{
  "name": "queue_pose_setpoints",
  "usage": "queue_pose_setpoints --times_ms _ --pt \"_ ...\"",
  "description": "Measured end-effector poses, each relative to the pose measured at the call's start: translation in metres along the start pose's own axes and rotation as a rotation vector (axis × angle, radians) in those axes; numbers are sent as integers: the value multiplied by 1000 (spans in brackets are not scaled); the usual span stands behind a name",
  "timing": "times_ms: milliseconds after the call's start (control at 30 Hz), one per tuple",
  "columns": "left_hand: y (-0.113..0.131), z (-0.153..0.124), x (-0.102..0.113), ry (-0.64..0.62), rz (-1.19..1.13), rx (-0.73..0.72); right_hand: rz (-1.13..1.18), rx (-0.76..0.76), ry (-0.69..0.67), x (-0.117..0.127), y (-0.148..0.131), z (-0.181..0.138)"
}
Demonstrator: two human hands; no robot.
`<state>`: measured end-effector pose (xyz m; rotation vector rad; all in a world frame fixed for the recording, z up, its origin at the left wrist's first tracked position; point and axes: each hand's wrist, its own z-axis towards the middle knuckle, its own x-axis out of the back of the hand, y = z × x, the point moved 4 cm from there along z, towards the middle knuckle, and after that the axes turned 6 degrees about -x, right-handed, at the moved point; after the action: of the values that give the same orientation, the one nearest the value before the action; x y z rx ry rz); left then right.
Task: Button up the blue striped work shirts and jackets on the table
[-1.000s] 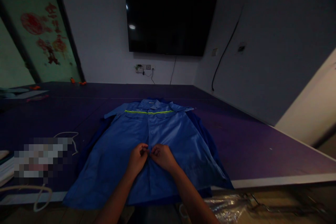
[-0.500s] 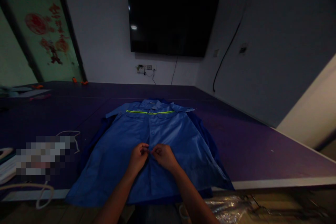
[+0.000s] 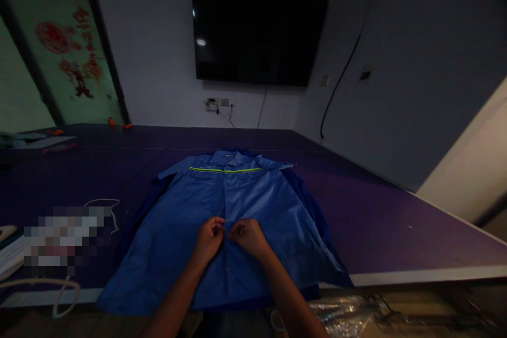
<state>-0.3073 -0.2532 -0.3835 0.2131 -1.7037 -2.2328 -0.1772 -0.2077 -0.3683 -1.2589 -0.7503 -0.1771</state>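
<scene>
A blue short-sleeved work shirt lies spread face up, collar at the far end, with a yellow-green stripe across its chest. My left hand pinches at the front placket, low on the shirt, thumb against forefinger. Just to the right, my right hand is closed in a similar pinch on the placket's other side. A small gap separates the two sets of fingertips. Whether a button is between the fingers is too dark and small to tell. Darker blue cloth shows from beneath the shirt's edges.
The shirt lies on a purple table with a pale front edge. On the left are a blurred-out item and a pale cord. Clear plastic wrapping is below the edge. A dark screen hangs on the wall.
My right fingertips have drawn slightly away from the left ones. The left hand stays almost in place, and the shirt lies as before.
</scene>
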Motion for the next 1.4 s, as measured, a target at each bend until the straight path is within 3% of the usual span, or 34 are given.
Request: queue_pose_setpoints --times_ms 733,933,1167,1400 --pt "7 0 -2 13 -47 23 -83 7 26 1 -8 -3" --pt "5 -1 -1 25 -18 19 -57 68 36 6 -15 -7" --pt "7 -2 -2 25 46 -13 -200 167 26 3 -16 -5" --pt "9 -2 -1 37 78 -33 -225 155 13 1 -9 -2"
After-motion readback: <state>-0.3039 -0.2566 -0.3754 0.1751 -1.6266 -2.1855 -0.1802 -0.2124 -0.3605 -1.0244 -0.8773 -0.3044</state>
